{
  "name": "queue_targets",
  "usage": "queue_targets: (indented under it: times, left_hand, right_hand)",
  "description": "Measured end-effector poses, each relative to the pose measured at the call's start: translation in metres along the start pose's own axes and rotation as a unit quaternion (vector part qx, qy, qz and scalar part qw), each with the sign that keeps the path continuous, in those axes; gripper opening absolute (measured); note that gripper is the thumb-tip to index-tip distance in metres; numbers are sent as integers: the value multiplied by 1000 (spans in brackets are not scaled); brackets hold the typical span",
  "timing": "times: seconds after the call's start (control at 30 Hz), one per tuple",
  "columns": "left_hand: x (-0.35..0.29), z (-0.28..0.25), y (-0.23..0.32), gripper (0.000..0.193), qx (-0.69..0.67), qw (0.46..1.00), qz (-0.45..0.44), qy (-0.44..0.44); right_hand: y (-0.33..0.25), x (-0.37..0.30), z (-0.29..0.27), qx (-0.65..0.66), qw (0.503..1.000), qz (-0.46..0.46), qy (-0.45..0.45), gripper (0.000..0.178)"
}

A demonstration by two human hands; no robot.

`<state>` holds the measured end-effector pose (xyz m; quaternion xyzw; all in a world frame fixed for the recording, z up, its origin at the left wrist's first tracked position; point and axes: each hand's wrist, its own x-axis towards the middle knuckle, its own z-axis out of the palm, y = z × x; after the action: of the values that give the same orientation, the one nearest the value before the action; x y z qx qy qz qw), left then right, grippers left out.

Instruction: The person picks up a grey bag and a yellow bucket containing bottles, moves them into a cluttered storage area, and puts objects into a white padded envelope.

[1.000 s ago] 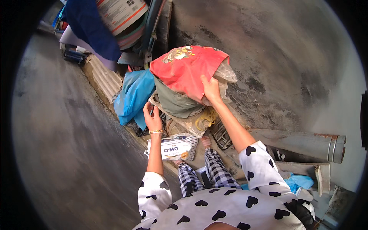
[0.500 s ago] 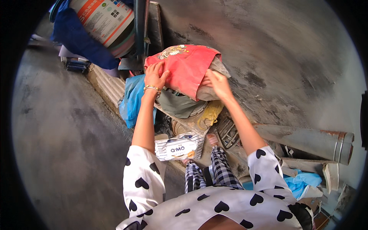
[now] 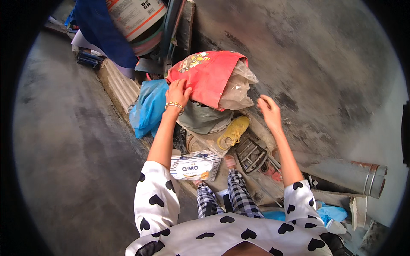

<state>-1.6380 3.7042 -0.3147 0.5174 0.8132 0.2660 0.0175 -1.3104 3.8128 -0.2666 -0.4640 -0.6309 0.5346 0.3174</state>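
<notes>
- Concrete-like ground [image 3: 81, 145], dark grey with smudged patches, spreads to the left of a red, soft, fabric-like bag, the bulging heap's top layer [image 3: 218, 87].
- Right of the red bag lies a mottled grey surface [image 3: 316, 55] with blackish stains; whether it is wall or floor, I cannot tell.
- The red bag sits over a grey-green cloth-like bundle [image 3: 200, 118], and crumpled, translucent plastic sheeting [image 3: 238, 89] sticks out from its right side.
- Left hand [image 3: 177, 92]: laid on the red bag's left near edge, fingers slightly spread; whether it pinches the material, I cannot tell.
- Right hand [image 3: 270, 112]: apart from the red bag, just to its right, fingers loosely bent.
- Touching the red bag's left side is a crinkled blue plastic bag [image 3: 147, 106].
- Printing: the red bag bears a yellow-and-white cartoon figure at its far left.
- Nearer the person than the red bag, a white, blue-striped flat package [image 3: 194, 166] shows dark lettering.
- Beyond the red bag, to the left, a white round bucket [image 3: 136, 19] carries an orange-banded label with small print.
</notes>
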Motion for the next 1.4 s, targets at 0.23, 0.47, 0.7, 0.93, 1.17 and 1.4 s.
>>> queue_targets:
  times: [0.23,0.47,0.7,0.93,1.17,1.4]
  left_hand:
    - [4,-21,2,38,-124,985,47,114]
    - [-47,-20,-53,33,-241,926,-174,234]
    - [-174,22,-83,35,-359,833,-359,221]
    - [-374,66,-52,30,-308,755,-566,125]
    - [-585,117,-96,42,-258,615,-737,110]
    - [-588,180,-225,91,-169,576,-799,23]
  right_hand:
    - [-13,2,36,-115,992,-54,-6,51]
    - [1,6,28,-85,995,-46,18,45]
    - [-4,20,19,-114,992,-34,45,49]
    - [6,-8,12,-113,991,24,67,38]
    - [61,-120,51,-91,991,82,-59,21]
    - [179,-254,63,-220,907,255,-252,21]
